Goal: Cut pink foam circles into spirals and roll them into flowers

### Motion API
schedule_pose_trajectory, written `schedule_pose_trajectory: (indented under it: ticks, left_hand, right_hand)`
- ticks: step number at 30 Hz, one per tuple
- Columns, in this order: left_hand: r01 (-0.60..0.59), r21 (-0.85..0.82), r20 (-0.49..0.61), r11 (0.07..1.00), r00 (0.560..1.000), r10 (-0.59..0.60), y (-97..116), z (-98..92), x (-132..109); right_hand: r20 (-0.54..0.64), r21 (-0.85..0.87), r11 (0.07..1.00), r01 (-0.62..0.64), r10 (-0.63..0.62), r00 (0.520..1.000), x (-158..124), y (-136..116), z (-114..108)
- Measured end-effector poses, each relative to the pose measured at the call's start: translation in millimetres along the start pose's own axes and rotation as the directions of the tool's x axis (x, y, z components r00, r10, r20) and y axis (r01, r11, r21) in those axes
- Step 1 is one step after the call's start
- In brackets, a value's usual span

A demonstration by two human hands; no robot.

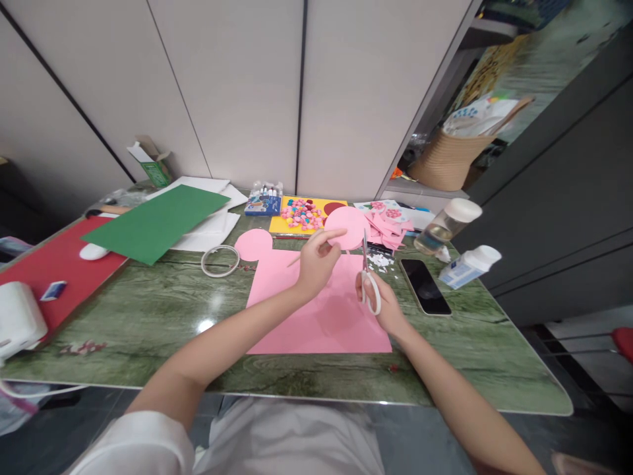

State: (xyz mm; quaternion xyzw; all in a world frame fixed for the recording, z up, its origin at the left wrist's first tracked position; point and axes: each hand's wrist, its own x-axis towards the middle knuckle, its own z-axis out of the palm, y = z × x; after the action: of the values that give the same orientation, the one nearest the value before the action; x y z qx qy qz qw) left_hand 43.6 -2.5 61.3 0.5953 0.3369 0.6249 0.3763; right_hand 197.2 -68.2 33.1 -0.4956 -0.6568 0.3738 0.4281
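My left hand point(317, 262) pinches a pink paper circle point(349, 223) and holds it up over a larger pink sheet point(316, 323) lying on the table. My right hand point(383, 303) has its fingers in the handles of white-handled scissors point(370, 293). The scissor blades point away from me and meet the circle's right edge. A thin stick-like thing shows beside my left hand; what it is I cannot tell. Another pink paper circle point(254, 245) lies at the sheet's upper left corner.
Pink scraps point(388, 229) and small white bits point(380, 262) lie behind my right hand. A phone point(425, 285), a white bottle point(469, 266) and a clear bottle point(446, 226) stand or lie right. Left are a tape roll point(220, 261) and green paper point(155, 223); pompoms point(301, 214) sit behind.
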Motion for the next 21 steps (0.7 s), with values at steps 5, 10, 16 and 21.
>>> schedule_pose_trajectory:
  ticks: [5, 10, 16, 21]
  left_hand:
    - [-0.009, -0.002, -0.016, 1.000, 1.000, 0.009, 0.1, 1.2, 0.7]
    - [-0.014, 0.019, -0.030, 1.000, 0.999, 0.014, -1.8, 2.8, 0.6]
    - [-0.018, 0.056, 0.006, 0.998, 1.000, 0.018, -2.7, 2.6, -1.7]
    - [-0.010, 0.072, 0.024, 0.997, 1.000, 0.008, -1.7, 2.6, -3.1]
  right_hand:
    - [0.002, -0.006, 1.000, 0.003, -0.003, 1.000, -0.6, -0.8, 0.1]
    - [0.011, 0.023, 1.000, 0.000, 0.000, 1.000, -0.4, 1.0, 1.9]
    - [-0.012, 0.002, 0.998, 0.063, -0.063, 0.998, 0.1, -0.4, 1.4]
    - [-0.023, -0.031, 0.996, 0.088, -0.089, 0.996, 0.5, -3.4, 0.7]
